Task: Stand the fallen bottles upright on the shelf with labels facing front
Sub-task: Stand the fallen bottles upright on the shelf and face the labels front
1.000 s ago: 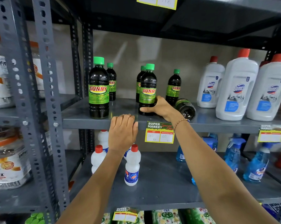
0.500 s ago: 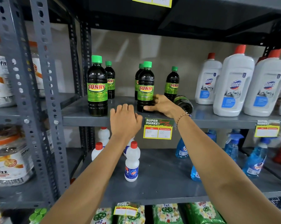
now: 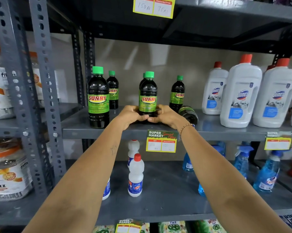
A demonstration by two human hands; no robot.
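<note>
Dark Sunny bottles with green caps and green labels stand on the grey middle shelf [image 3: 78, 132]. My left hand [image 3: 130, 116] and my right hand [image 3: 165, 115] both clasp the base of the upright middle Sunny bottle [image 3: 148, 96], whose label faces front. Another bottle stands right behind it, mostly hidden. One fallen Sunny bottle [image 3: 188, 113] lies on its side just right of my right hand, base toward me. Upright Sunny bottles stand at front left [image 3: 98, 98], back left [image 3: 113, 89] and back right [image 3: 177, 91].
Large white Domex bottles [image 3: 241, 95] with red caps fill the shelf's right part. A price tag [image 3: 161, 141] hangs on the shelf edge below my hands. Small white bottles [image 3: 136, 175] and blue spray bottles [image 3: 266, 172] stand on the lower shelf. Perforated grey uprights [image 3: 42, 81] stand at left.
My left hand left the shelf edge and moved up to the middle bottle's base, joining my right hand there. The camera moved closer to the shelf.
</note>
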